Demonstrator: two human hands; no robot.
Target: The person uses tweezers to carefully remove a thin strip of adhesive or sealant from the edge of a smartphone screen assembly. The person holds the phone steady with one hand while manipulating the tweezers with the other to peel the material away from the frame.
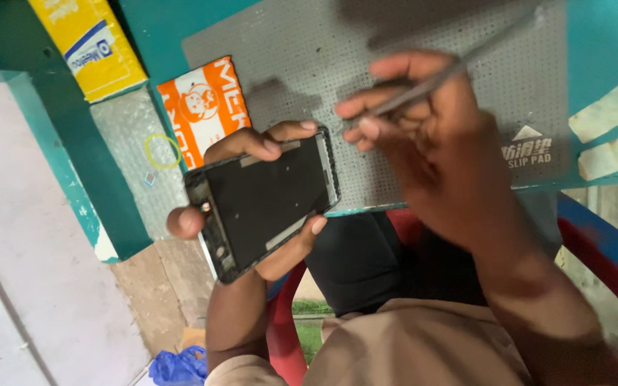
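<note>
the left hand (252, 214) holds a dark phone frame (262, 204) off the edge of the bench, fingers curled over its upper long edge, thumb tip at the lower left corner and another finger under the lower right. the frame is gripped firmly, back side up, showing a flat black inner panel with a pale strip at each end. its long axis runs diagonally, from lower left near the person's lap to upper right toward the grey perforated mat (366, 78).

the right hand (423, 136) sits just to the right of the frame and slightly above it, fingers pinched together on a pair of slim metal tweezers (430, 82). the tool's shaft slants up and to the right across the mat (it is blurred), while its working end points down-left, toward the frame's upper right corner. whether the tip touches the frame cannot be told; it appears very near that corner.

so the frame lies left and a little below the tweezers hand, with its near end the closest part. an orange packet (205, 107) and a yellow box (91, 43) lie on the teal bench (159, 28) to the upper left, well apart from both hands.
</note>
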